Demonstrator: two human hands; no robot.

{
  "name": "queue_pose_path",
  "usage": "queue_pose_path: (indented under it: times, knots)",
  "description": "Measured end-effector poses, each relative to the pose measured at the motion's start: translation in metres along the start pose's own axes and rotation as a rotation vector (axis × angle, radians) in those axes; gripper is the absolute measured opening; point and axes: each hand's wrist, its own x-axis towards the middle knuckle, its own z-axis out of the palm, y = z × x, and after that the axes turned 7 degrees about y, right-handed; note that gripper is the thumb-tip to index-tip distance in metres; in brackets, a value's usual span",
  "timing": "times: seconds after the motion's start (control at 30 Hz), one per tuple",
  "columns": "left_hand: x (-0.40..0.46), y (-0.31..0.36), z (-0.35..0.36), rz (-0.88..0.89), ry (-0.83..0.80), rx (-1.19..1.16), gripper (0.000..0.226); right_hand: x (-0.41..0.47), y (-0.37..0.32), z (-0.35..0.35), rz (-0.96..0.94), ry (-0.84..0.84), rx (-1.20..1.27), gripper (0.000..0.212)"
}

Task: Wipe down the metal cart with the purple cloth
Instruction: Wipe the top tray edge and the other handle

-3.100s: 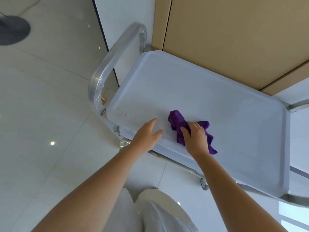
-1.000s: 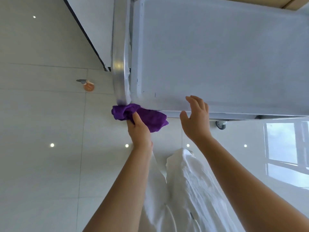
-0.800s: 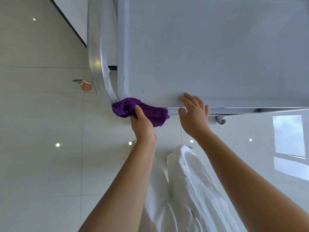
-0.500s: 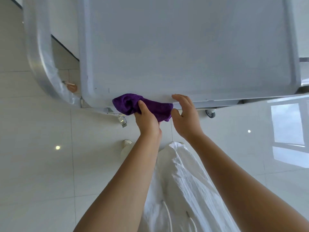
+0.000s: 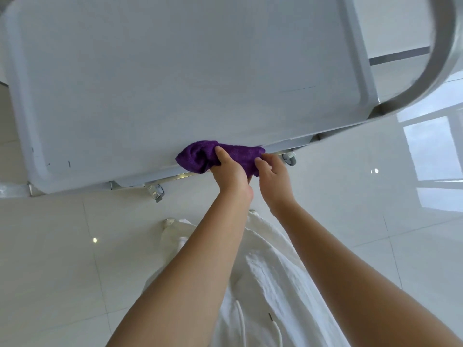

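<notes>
Cart tray [image 5: 175, 71] fills the upper frame, near edge facing the person. Cloth [image 5: 200, 156] bunched on that near rim, right of centre. Left hand [image 5: 230, 171] on the cloth, right hand [image 5: 273, 176] just beside it at the cloth's right end. Handle [image 5: 441, 46] at tray's right end. Casters [image 5: 156, 192] below the rim, on the floor [image 5: 62, 246].
</notes>
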Motion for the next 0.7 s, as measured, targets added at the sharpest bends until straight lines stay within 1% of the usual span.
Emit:
queue_pose_path:
  times: [0.13,0.17,0.27,0.37,0.5,0.63,0.7]
  knots:
    - [-0.012,-0.019,0.028,-0.007,0.011,0.013,0.048,0.016,-0.004,-0.028,0.013,-0.015,0.07,0.014]
    - [-0.014,-0.024,0.035,-0.005,0.008,0.02,0.048,0.021,-0.002,-0.034,0.018,-0.008,0.079,0.019]
    - [-0.021,-0.038,0.051,-0.016,-0.01,0.064,0.049,0.035,0.001,-0.048,0.099,0.031,0.119,0.03]
    - [-0.022,-0.049,0.065,-0.043,-0.037,0.114,0.051,0.045,0.002,-0.058,0.18,0.088,0.27,0.031]
    - [-0.028,-0.061,0.081,-0.054,-0.052,0.261,0.053,0.055,0.0,-0.065,0.258,0.136,0.348,0.051]
    - [-0.04,-0.066,0.098,-0.153,-0.097,0.338,0.053,0.064,-0.008,-0.085,0.298,0.214,0.406,0.046]
    - [-0.046,-0.066,0.107,-0.215,-0.143,0.364,0.051,0.071,-0.011,-0.097,0.302,0.228,0.405,0.052]
